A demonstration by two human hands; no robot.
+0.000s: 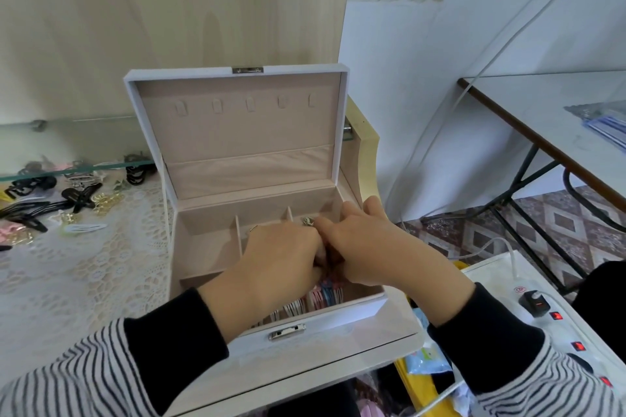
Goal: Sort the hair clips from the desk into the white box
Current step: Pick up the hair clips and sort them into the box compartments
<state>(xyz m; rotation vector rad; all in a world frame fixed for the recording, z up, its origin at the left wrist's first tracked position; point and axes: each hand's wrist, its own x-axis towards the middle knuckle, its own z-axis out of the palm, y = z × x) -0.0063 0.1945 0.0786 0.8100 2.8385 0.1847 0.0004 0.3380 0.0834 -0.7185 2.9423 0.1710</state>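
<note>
The white box (345,315) stands on the desk with its lid raised, showing a beige lining and dividers. Both hands reach down into it. My left hand (271,267) has its fingers curled down into the middle compartment, and what they hold is hidden. My right hand (369,247) meets it, fingers bent over the same spot. Pink, blue and white hair clips (325,296) lie in the front compartment beneath my hands. A silver clip (308,221) sits in the back right compartment. Several loose hair clips (57,203), black, gold, pink and white, lie on the desk to the left.
A lace cloth (84,281) covers the desk. A glass shelf (67,167) runs above the loose clips. To the right are a power strip (555,322) with red switches, a white cable and another table (559,118).
</note>
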